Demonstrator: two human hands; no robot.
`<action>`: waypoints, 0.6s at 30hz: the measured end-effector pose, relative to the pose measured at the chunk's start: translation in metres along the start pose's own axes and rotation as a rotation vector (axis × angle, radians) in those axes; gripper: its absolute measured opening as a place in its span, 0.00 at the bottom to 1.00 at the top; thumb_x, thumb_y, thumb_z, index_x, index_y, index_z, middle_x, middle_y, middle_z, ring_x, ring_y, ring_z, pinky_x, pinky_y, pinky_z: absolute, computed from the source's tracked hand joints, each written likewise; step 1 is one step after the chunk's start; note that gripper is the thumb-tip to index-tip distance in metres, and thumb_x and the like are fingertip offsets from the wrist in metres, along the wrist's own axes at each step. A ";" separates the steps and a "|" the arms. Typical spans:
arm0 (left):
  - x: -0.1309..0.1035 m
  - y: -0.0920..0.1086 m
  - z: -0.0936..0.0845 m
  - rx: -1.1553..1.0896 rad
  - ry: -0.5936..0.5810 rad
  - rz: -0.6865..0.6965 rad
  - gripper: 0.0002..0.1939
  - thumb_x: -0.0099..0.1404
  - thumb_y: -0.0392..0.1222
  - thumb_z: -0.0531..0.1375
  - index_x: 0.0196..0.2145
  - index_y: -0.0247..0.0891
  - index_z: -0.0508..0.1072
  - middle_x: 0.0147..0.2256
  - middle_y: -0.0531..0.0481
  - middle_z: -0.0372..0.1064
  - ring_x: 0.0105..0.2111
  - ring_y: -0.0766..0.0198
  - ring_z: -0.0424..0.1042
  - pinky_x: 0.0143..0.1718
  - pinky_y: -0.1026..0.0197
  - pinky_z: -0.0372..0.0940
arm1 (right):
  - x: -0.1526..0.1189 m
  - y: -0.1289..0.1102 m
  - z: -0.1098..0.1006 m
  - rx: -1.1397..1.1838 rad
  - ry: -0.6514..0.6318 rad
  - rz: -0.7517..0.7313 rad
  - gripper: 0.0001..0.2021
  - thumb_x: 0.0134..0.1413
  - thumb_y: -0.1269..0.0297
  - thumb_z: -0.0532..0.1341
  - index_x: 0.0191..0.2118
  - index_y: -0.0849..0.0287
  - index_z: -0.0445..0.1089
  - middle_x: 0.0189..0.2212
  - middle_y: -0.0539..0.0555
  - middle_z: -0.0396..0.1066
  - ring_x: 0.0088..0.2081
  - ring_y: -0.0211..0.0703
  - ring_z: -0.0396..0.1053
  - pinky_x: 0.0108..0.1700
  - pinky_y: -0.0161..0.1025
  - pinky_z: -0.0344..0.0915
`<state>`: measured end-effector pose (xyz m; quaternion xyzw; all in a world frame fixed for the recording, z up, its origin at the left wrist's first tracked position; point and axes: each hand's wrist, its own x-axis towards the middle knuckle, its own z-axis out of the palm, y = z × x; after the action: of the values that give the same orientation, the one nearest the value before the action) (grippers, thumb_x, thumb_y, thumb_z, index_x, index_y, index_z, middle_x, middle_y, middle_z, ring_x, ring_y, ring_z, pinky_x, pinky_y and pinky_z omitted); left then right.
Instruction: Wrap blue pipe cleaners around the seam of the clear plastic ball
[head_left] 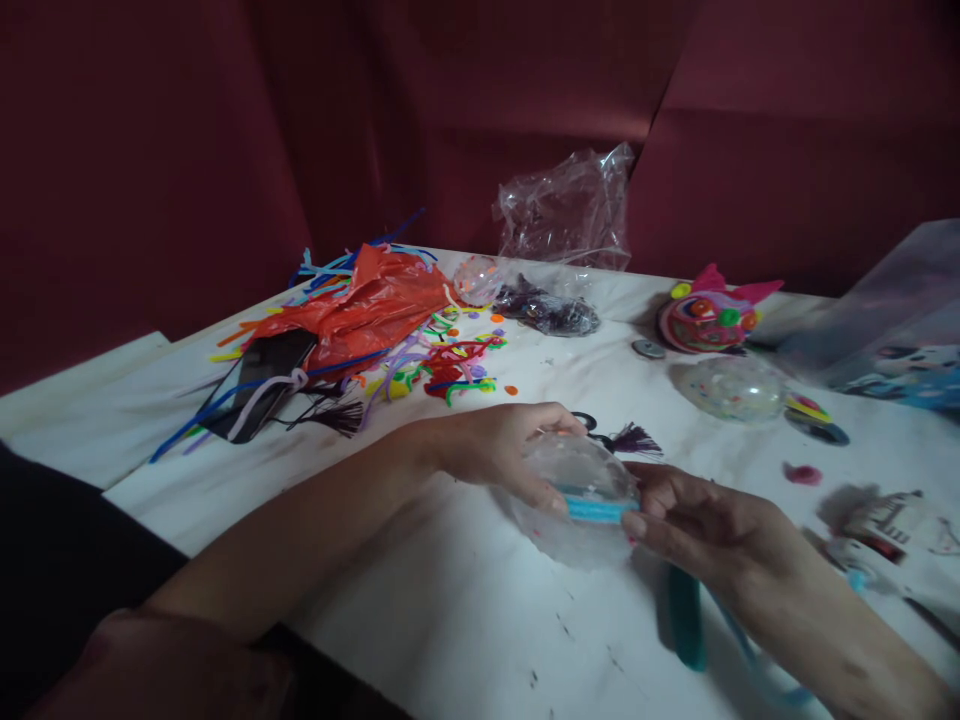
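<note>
A clear, rounded plastic ball (574, 465) with a few pink specks is held low over the white table, between both hands. My left hand (502, 460) is closed around its left side, with the thumb on the near face. A light blue strip (596, 510) lies across the front of the ball. My right hand (697, 520) pinches the strip's right end against the ball. Below the right forearm, a longer teal-blue band (739, 635) trails on the table. Beside it is a dark teal oblong piece (686, 615). A dark purple tassel (634, 440) lies just behind the ball.
Left: a red plastic bag (382, 300), a black phone-like slab (274, 370) and scattered pipe cleaners (457, 365). Behind: a clear bag (566, 210). Right: a decorated ball with pink ears (716, 315), another clear ball (739, 388) and a translucent bag (892, 310).
</note>
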<state>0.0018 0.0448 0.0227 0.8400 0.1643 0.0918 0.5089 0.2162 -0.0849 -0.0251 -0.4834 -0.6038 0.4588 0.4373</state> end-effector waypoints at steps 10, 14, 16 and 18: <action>0.000 -0.002 -0.001 0.008 -0.026 0.020 0.34 0.46 0.45 0.67 0.50 0.34 0.63 0.45 0.44 0.67 0.46 0.60 0.66 0.45 0.60 0.62 | 0.002 -0.004 0.005 0.014 0.057 -0.027 0.27 0.61 0.45 0.70 0.28 0.65 0.62 0.32 0.55 0.59 0.41 0.50 0.61 0.37 0.27 0.63; 0.001 -0.006 -0.001 -0.026 -0.027 0.017 0.35 0.46 0.46 0.68 0.50 0.35 0.63 0.47 0.44 0.67 0.47 0.59 0.66 0.47 0.59 0.61 | -0.004 0.002 -0.003 -0.029 -0.020 0.013 0.26 0.64 0.45 0.68 0.32 0.65 0.63 0.35 0.55 0.59 0.40 0.48 0.61 0.37 0.27 0.63; 0.002 -0.008 -0.002 -0.053 -0.033 0.023 0.36 0.45 0.47 0.68 0.50 0.35 0.63 0.48 0.43 0.66 0.48 0.59 0.66 0.48 0.59 0.61 | -0.005 0.003 -0.004 -0.049 -0.019 0.019 0.27 0.64 0.43 0.67 0.32 0.65 0.63 0.35 0.55 0.59 0.39 0.49 0.61 0.36 0.28 0.63; 0.002 -0.008 -0.002 -0.102 -0.044 0.029 0.34 0.47 0.48 0.67 0.50 0.35 0.63 0.49 0.42 0.66 0.49 0.59 0.66 0.48 0.59 0.61 | -0.003 0.000 -0.002 -0.047 0.010 0.012 0.27 0.63 0.43 0.67 0.31 0.65 0.62 0.35 0.55 0.59 0.39 0.49 0.61 0.36 0.27 0.63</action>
<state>0.0015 0.0505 0.0168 0.8172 0.1362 0.0887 0.5530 0.2183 -0.0880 -0.0254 -0.4996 -0.6094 0.4447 0.4258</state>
